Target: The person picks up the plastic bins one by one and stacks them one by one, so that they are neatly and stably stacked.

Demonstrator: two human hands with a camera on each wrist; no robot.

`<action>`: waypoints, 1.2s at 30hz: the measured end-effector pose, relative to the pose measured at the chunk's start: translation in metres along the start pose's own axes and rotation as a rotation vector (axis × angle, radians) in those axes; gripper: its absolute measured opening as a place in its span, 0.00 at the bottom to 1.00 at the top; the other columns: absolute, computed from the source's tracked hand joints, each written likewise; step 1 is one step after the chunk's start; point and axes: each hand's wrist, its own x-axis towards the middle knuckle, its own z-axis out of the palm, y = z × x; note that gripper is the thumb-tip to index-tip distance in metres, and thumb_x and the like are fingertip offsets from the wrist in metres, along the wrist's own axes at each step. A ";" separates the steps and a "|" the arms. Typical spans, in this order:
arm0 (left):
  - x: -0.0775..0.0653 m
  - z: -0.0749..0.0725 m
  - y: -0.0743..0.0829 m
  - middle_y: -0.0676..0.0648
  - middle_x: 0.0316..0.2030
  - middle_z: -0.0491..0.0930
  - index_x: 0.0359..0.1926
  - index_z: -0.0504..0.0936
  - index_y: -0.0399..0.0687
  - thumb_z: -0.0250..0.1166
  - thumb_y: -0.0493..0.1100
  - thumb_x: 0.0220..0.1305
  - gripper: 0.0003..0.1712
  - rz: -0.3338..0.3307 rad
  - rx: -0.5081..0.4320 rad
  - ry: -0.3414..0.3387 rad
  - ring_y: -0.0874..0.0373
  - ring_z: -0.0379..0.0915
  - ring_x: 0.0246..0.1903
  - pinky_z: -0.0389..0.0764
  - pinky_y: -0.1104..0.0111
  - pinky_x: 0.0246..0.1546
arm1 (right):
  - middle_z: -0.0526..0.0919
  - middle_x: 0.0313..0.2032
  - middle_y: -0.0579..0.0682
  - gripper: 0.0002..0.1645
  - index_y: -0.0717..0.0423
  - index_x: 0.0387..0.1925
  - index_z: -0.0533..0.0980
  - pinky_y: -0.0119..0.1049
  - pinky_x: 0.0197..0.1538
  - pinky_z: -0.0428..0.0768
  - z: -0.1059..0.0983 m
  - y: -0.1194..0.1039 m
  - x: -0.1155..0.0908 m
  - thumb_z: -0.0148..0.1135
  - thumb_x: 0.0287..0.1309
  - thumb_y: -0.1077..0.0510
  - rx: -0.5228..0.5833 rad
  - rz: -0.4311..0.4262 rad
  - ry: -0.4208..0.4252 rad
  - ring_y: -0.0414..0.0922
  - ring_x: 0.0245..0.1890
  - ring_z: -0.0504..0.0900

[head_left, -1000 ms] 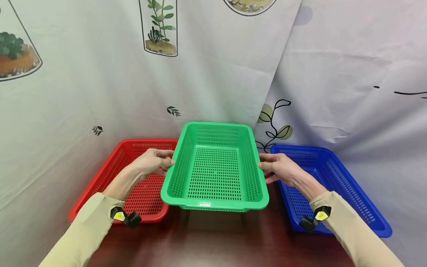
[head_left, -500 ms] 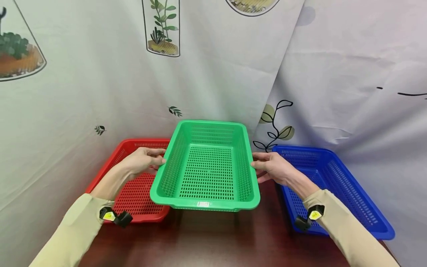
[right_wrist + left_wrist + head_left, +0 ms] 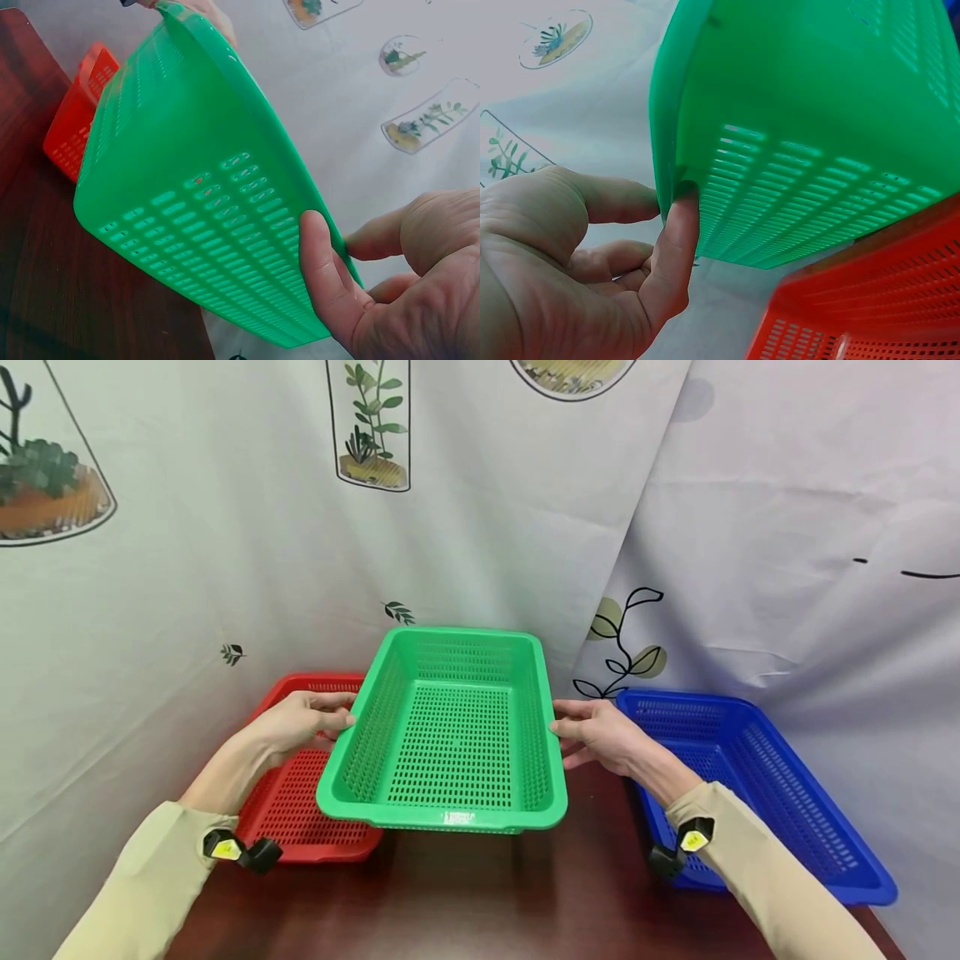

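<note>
A green slotted plastic basket [image 3: 456, 743] hangs above the table, held level between both hands with nothing inside it. My left hand [image 3: 311, 720] pinches its left rim; in the left wrist view that hand [image 3: 607, 255] has the thumb and a finger on either side of the rim. On the opposite side my right hand [image 3: 596, 735] pinches the right rim, and the right wrist view has its fingers [image 3: 322, 270] against the slotted wall. Behind and below the green basket's left side lies a red basket [image 3: 315, 802], partly covered by it.
To the right a blue basket [image 3: 757, 802] sits on the dark reddish-brown table [image 3: 465, 893], under my right forearm. A pale cloth [image 3: 480, 552] with printed plants hangs close behind the baskets.
Both hands have carried the green basket to the left, further over the red basket. Their grip on its rims looks the same. The red and blue baskets have stayed in place.
</note>
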 end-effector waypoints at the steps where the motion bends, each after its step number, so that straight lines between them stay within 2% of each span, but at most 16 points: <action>1: 0.000 -0.002 0.001 0.29 0.62 0.70 0.74 0.55 0.26 0.58 0.36 0.74 0.35 0.004 0.000 0.002 0.56 0.81 0.42 0.84 0.57 0.47 | 0.85 0.44 0.61 0.35 0.70 0.73 0.58 0.43 0.36 0.87 0.001 -0.001 0.001 0.56 0.69 0.66 0.000 -0.002 0.000 0.48 0.35 0.86; 9: -0.006 -0.018 0.005 0.26 0.70 0.57 0.75 0.51 0.28 0.54 0.36 0.76 0.35 -0.001 0.020 -0.016 0.59 0.80 0.47 0.83 0.59 0.50 | 0.84 0.44 0.61 0.34 0.70 0.73 0.59 0.43 0.36 0.87 0.013 -0.007 0.007 0.56 0.69 0.67 0.026 -0.027 -0.011 0.48 0.34 0.86; 15: -0.011 -0.031 0.003 0.27 0.68 0.61 0.76 0.49 0.29 0.54 0.37 0.77 0.36 -0.016 0.059 -0.012 0.61 0.80 0.46 0.83 0.60 0.49 | 0.83 0.45 0.63 0.32 0.71 0.71 0.62 0.42 0.35 0.87 0.026 -0.010 0.013 0.56 0.68 0.68 0.052 -0.044 -0.009 0.47 0.33 0.86; 19: -0.015 -0.038 0.001 0.29 0.66 0.65 0.76 0.49 0.28 0.54 0.37 0.77 0.36 -0.021 0.063 -0.007 0.60 0.80 0.44 0.83 0.60 0.49 | 0.81 0.48 0.68 0.32 0.71 0.71 0.61 0.43 0.35 0.87 0.034 -0.012 0.016 0.56 0.68 0.68 0.069 -0.044 -0.005 0.47 0.33 0.86; 22: -0.017 -0.042 0.000 0.28 0.67 0.62 0.76 0.48 0.28 0.54 0.37 0.77 0.37 -0.029 0.068 -0.005 0.60 0.80 0.44 0.83 0.60 0.49 | 0.79 0.50 0.72 0.32 0.71 0.71 0.61 0.44 0.35 0.87 0.039 -0.013 0.018 0.56 0.68 0.68 0.073 -0.039 -0.006 0.46 0.32 0.86; 26: -0.020 -0.049 -0.002 0.26 0.70 0.57 0.76 0.47 0.28 0.53 0.36 0.77 0.36 -0.033 0.078 0.000 0.61 0.80 0.45 0.83 0.61 0.49 | 0.79 0.48 0.70 0.32 0.72 0.71 0.61 0.45 0.36 0.87 0.046 -0.012 0.022 0.56 0.69 0.68 0.080 -0.045 -0.017 0.46 0.32 0.86; 30: -0.022 -0.056 -0.003 0.30 0.66 0.65 0.75 0.49 0.26 0.54 0.35 0.76 0.36 -0.028 0.084 0.018 0.62 0.79 0.44 0.83 0.62 0.47 | 0.81 0.43 0.65 0.33 0.71 0.71 0.61 0.45 0.36 0.87 0.054 -0.013 0.024 0.57 0.68 0.68 0.097 -0.053 -0.019 0.46 0.32 0.86; 33: -0.023 -0.062 -0.005 0.38 0.61 0.73 0.75 0.49 0.25 0.55 0.35 0.75 0.36 -0.031 0.087 0.025 0.62 0.80 0.42 0.84 0.62 0.45 | 0.82 0.40 0.61 0.33 0.71 0.71 0.61 0.44 0.35 0.87 0.060 -0.015 0.026 0.58 0.68 0.67 0.110 -0.056 -0.012 0.46 0.32 0.86; 36: -0.026 -0.068 -0.005 0.45 0.56 0.76 0.76 0.48 0.27 0.55 0.36 0.75 0.37 -0.049 0.083 0.023 0.61 0.81 0.42 0.84 0.62 0.45 | 0.82 0.40 0.62 0.34 0.71 0.71 0.61 0.43 0.35 0.87 0.066 -0.016 0.029 0.58 0.67 0.68 0.123 -0.060 -0.010 0.47 0.33 0.86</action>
